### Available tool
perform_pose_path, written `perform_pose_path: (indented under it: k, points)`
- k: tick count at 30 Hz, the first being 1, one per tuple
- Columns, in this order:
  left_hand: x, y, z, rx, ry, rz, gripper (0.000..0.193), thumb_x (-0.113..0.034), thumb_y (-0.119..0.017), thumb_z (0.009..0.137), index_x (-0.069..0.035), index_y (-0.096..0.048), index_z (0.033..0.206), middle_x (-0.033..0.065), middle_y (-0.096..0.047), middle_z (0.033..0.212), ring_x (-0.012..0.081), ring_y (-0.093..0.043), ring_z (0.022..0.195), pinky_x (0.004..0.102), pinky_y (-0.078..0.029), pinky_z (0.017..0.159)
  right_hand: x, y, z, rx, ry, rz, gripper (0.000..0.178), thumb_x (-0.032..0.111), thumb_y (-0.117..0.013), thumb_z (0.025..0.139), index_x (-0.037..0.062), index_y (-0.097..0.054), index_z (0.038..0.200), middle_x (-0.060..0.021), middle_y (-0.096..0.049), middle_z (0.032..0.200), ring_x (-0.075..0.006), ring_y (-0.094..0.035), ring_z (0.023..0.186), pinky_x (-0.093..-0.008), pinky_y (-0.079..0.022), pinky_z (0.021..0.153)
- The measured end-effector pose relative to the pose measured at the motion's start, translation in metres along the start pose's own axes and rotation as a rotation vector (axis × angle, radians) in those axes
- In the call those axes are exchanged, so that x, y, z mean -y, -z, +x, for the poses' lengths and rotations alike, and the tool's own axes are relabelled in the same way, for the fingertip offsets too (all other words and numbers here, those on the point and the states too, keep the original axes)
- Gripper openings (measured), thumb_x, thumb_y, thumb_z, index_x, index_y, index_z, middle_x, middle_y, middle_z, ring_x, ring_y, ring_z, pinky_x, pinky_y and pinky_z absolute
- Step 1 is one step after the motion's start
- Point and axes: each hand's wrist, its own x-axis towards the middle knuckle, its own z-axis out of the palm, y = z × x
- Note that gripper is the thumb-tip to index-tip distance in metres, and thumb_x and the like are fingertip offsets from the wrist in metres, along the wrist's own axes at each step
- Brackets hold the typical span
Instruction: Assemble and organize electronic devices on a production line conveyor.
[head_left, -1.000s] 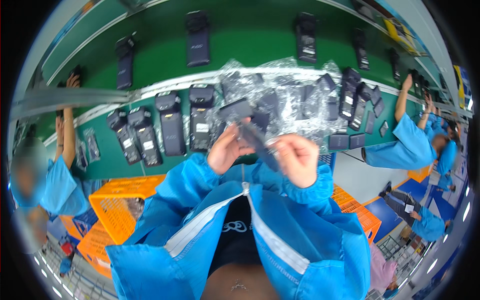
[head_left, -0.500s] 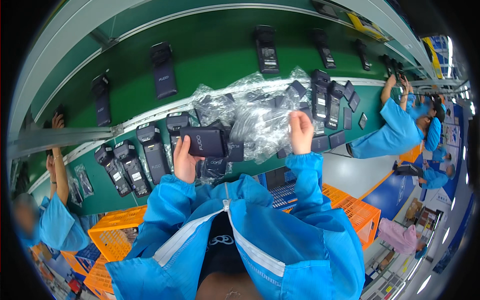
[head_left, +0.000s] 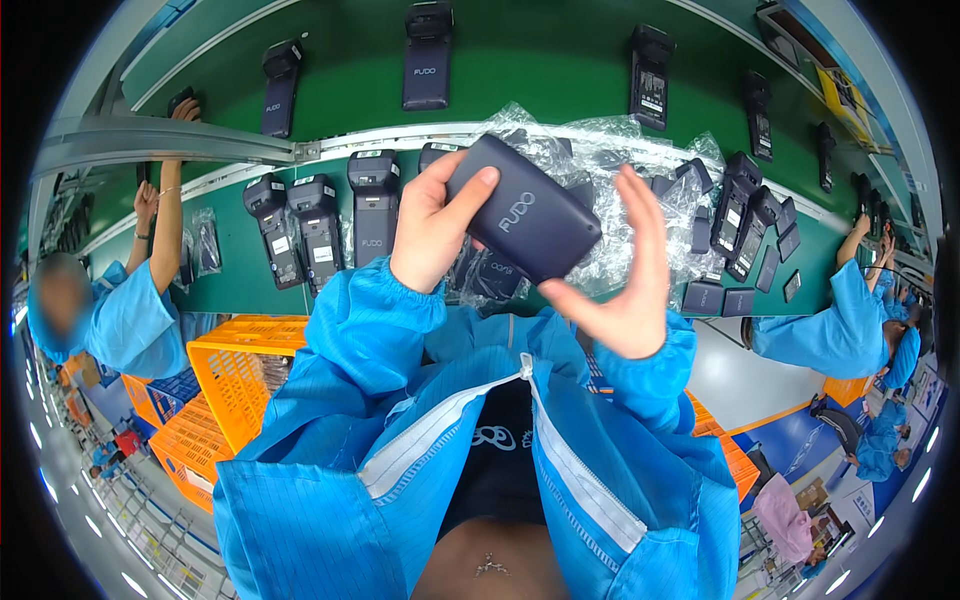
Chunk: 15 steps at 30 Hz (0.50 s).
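My left hand (head_left: 432,222) grips a dark rectangular cover (head_left: 525,205) with rounded corners and pale lettering, thumb on its face. The cover is tilted above the bench. Beside its lower right edge, my right hand (head_left: 635,300) is open, fingers spread upward; whether its thumb touches the cover I cannot tell. Behind both hands lie crumpled clear plastic bags (head_left: 600,138), partly hiding similar dark covers. Left of them stands a row of dark handheld terminals (head_left: 375,215). More terminals (head_left: 735,205) and loose dark pieces (head_left: 703,297) lie at the right.
Beyond a metal rail, a green belt (head_left: 540,60) carries several spaced terminals (head_left: 428,60). Orange crates (head_left: 240,370) stand below the bench at left. People in blue work at both sides, one person's arm (head_left: 168,225) reaching over the bench at left.
My left hand has raised the cover and turned it, bringing it closer to view. The right hand has let go of the plastic bag and come beside the cover. The view has shifted left.
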Motion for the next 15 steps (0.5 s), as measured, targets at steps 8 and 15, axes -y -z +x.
perform_pose_path:
  k: [8,15]
  points:
    - [-0.032,-0.014,-0.016,0.129,-0.137,-0.190,0.055,-0.044,-0.033,0.093,-0.002,-0.044,0.126,0.0064,-0.063,0.083,0.0109,-0.058,0.066,0.0247,-0.048,0.054,0.024,-0.023,-0.006,-0.145,-0.071,0.074,0.090,0.016,-0.080,0.054,-0.0038,-0.034,0.129,-0.0165,-0.050,0.102,-0.0278,-0.057,0.087,-0.0335,-0.049,0.071]
    - [-0.013,-0.050,-0.033,0.415,0.022,-0.698,0.081,-0.065,-0.015,0.085,-0.003,-0.021,0.137,0.0244,-0.030,0.136,0.0325,-0.041,0.120,0.0404,-0.038,0.097,0.042,-0.030,-0.013,-0.242,-0.066,0.198,0.093,0.005,-0.079,0.056,-0.0067,-0.026,0.131,-0.0203,-0.043,0.123,-0.0282,-0.050,0.110,-0.0353,-0.046,0.088]
